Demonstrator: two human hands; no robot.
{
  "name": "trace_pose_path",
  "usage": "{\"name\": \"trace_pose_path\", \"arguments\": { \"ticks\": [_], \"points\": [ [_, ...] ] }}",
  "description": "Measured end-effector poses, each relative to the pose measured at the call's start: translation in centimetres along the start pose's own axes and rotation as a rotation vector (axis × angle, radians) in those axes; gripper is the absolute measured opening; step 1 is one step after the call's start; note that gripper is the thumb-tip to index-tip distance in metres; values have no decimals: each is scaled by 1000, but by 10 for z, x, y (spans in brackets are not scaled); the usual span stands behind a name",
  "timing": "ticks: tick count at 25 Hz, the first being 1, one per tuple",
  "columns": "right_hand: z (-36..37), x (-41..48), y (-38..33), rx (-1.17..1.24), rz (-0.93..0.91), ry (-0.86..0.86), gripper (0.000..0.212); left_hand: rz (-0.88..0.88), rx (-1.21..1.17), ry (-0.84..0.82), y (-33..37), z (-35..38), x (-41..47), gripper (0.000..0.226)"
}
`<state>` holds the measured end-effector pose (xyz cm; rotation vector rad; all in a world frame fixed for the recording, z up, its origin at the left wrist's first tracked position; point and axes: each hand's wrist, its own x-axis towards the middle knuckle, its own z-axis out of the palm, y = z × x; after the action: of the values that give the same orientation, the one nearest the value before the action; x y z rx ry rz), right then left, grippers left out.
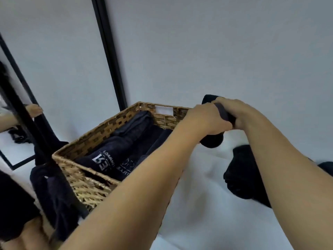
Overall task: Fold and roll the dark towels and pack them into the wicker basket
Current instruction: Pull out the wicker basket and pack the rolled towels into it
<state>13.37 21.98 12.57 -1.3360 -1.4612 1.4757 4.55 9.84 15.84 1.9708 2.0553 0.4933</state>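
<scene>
Gripping a rolled dark towel (213, 141) between them, the left hand (205, 120) and the right hand (236, 112) meet in the air, fingers of each curled tight round the roll. The left hand covers the roll's near side and the right hand its far side, so only the two ends and a narrow strip between the knuckles show. The roll stands roughly upright (tilted a little) just beyond the right-hand far corner of the wicker basket (100, 130), above its rim and not inside it.

Inside the basket lie packed towels (115, 148), dark, pressed side by side, with white lettering on two of them. A loose towel (241, 174) sits crumpled on the white surface (207, 204) to the right, partly behind the right forearm. Another dark towel (52, 192) lies against the basket's left side. A black-framed mirror (14, 123) leans at far left against the pale wall (198, 51).
</scene>
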Motion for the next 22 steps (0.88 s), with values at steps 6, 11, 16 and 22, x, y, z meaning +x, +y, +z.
{"name": "trace_pose_path", "arguments": {
  "ticks": [6, 11, 16, 22],
  "points": [
    [80, 3, -54, 59, -186, -23, 31, -210, -193, -35, -88, -80, -12, 22],
    [153, 43, -37, -72, -121, -76, 31, -349, -193, -145, -172, -69, 10, 28],
    [178, 82, -24, -417, 4, -89, 33, -416, -202, -269, -210, -47, 35, 28],
    [194, 123, -23, -751, 86, -125, 66, -375, -163, -306, -240, -20, 61, 21]
  ]
}}
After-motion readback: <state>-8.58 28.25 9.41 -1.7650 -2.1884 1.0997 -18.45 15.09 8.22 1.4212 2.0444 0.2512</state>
